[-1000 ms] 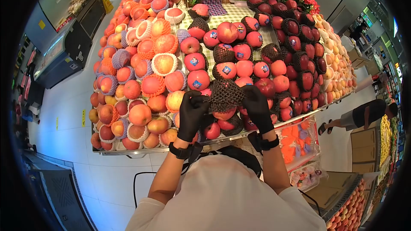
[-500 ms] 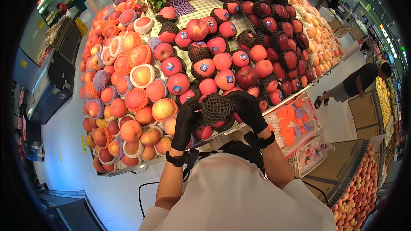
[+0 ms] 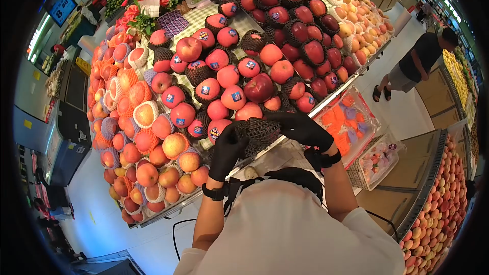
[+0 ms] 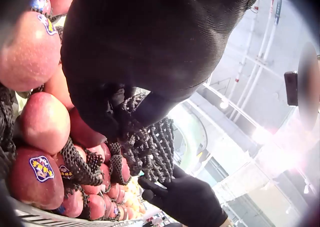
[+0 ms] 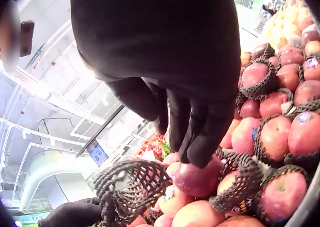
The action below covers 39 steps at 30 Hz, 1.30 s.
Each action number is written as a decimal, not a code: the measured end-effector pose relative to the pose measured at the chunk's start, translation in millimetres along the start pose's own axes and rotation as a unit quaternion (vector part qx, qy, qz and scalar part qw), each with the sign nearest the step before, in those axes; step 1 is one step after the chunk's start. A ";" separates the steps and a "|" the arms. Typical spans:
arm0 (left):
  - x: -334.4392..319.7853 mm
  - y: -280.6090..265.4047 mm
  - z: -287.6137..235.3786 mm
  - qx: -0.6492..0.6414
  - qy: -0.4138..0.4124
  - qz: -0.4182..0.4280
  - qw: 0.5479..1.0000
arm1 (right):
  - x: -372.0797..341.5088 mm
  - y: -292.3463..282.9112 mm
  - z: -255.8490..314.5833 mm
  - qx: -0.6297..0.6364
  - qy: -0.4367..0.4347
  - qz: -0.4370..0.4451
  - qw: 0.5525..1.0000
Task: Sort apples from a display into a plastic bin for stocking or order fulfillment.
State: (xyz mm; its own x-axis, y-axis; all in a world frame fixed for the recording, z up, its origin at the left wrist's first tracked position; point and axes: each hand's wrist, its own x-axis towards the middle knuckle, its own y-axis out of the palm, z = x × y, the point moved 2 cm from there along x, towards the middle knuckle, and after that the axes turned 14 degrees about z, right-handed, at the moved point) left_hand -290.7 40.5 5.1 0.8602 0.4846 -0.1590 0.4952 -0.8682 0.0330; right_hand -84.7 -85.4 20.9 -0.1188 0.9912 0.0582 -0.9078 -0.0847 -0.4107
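A black foam fruit net (image 3: 259, 133) is held up at the front edge of the apple display. My left hand (image 3: 228, 150), in a black glove, pinches the net's side. In the left wrist view its thumb and fingers close on the mesh (image 4: 150, 147). My right hand (image 3: 304, 130), gloved too, is on the net's other side. In the right wrist view its fingers (image 5: 197, 137) point down, fairly straight, beside the net's open rim (image 5: 132, 187). Red apples with blue stickers, such as this apple (image 3: 234, 97), lie just beyond, several in black nets.
Orange and white netted apples (image 3: 145, 114) pile up on the left, dark red apples (image 3: 300, 30) at the back right. A metal rail (image 3: 326, 103) edges the stand. A clear bin of orange nets (image 3: 344, 127) is at my right. A person (image 3: 420, 61) stands in the right aisle.
The head view has turned, so the display has shifted left. Both hands and the net have come toward the stand's front edge, away from the apple beneath. The right hand's fingers have straightened.
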 end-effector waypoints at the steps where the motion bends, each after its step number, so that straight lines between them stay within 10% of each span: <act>1: 3.9 9.1 2.8 0.013 -0.002 0.004 1.000 | -12.3 -9.5 0.6 0.123 -0.004 -0.022 0.992; 3: 19.9 25.2 15.1 0.042 0.041 0.010 0.998 | -33.6 -27.4 -16.4 0.289 0.032 -0.085 0.953; 11: 44.4 98.0 3.2 0.229 0.047 0.025 0.972 | -74.8 -26.7 -23.7 0.096 0.079 -0.089 0.988; 23: 45.3 153.8 44.2 0.118 -0.049 0.099 0.987 | -169.4 -61.6 -77.8 0.061 0.217 -0.178 0.958; 33: 35.4 177.6 30.7 0.081 -0.076 0.076 0.991 | -313.4 -122.1 -207.3 0.168 0.350 -0.566 0.727; 36: 31.6 183.8 32.1 0.087 -0.068 0.068 0.992 | -333.0 -138.7 -236.3 -0.023 0.338 -0.647 0.684; 39: 26.3 187.1 33.9 0.094 -0.063 0.055 0.992 | -358.6 -140.3 -240.8 0.045 0.378 -0.646 0.661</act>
State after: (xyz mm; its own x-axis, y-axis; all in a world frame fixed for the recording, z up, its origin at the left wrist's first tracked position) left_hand -179.5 -112.8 -26.4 0.8800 0.3783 -0.2872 0.3567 -0.9256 -0.1263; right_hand 182.2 -404.5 -161.4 0.9842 0.0062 -0.1771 -0.0785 0.9111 -0.4047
